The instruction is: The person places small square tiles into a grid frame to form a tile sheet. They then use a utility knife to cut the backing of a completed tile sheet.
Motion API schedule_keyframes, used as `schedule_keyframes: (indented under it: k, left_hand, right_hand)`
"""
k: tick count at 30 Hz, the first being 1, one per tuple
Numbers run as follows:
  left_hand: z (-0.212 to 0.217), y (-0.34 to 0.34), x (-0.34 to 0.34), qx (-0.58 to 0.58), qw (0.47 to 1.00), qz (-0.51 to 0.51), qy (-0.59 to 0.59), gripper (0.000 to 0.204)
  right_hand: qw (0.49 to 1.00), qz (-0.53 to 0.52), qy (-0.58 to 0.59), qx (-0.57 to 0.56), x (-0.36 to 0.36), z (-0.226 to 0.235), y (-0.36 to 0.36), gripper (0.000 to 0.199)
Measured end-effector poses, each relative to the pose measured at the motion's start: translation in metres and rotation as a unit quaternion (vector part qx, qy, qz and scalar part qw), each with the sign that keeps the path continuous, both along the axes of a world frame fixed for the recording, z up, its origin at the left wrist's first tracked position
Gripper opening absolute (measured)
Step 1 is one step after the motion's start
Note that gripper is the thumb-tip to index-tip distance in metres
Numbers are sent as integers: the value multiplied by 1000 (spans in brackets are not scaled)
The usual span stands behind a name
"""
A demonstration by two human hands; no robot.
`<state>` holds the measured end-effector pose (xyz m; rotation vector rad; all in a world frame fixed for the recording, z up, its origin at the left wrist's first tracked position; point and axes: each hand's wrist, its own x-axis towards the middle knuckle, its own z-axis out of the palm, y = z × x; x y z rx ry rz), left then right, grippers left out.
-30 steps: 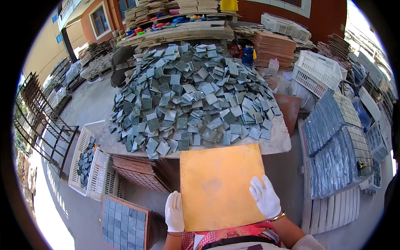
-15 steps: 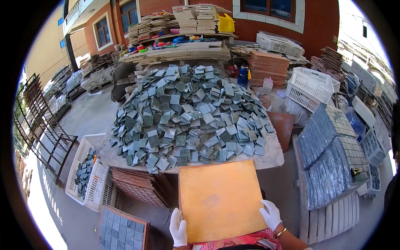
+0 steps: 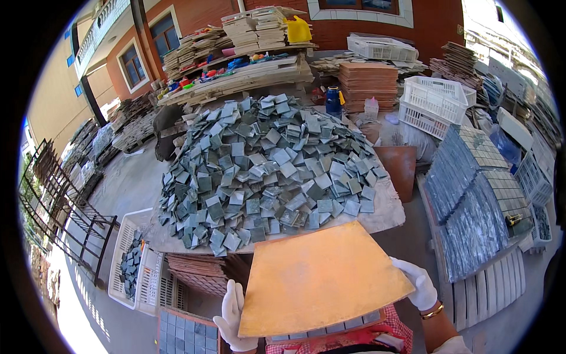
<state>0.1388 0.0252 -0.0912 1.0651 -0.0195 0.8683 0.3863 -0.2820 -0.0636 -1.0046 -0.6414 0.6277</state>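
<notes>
A flat square orange-yellow board (image 3: 321, 280) lies tilted in front of my body, its right side raised. My white-gloved right hand (image 3: 417, 284) grips its right edge near the corner. My left hand (image 3: 234, 318), also gloved, is against the left edge with fingers stretched out, not wrapped round it. Under the board's near edge a row of grey square tiles (image 3: 336, 328) shows, on a reddish backing; the rest of that layer is hidden. Just beyond, a big heap of loose grey-green square tiles (image 3: 277, 168) covers the pale tabletop (image 3: 386, 203).
White crates (image 3: 132, 283) with loose tiles stand at the left, near a tile-covered board (image 3: 188, 333) and stacked reddish boards (image 3: 197, 271). On the right, stacked tile sheets (image 3: 471, 206) rest on a pallet (image 3: 489, 292). A metal rack (image 3: 65, 206) stands far left.
The board has tilted, its right side rising and moving right with my right hand. Tiles beneath its near edge have come into view. My left hand has shifted slightly left. The view has turned slightly.
</notes>
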Motion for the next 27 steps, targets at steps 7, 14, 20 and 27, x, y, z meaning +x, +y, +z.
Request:
schedule_keyframes:
  k: [7,14,20,27]
  left_hand:
    - [64,84,104,95,963,106,228,82]
    - [-107,158,167,-28,929,157,333,48]
    - [-37,141,204,194,886,260,332,27]
    - [-16,199,265,135,936,227,234,62]
  right_hand:
    - [798,-328,-439,-249,101,-48,114,50]
    - [881,-263,-306,-246,145,-99,169,40]
    - [936,-265,-184,-141,169,-52,200,35]
    - [827,-324,-340,-309,234,-39,265,48]
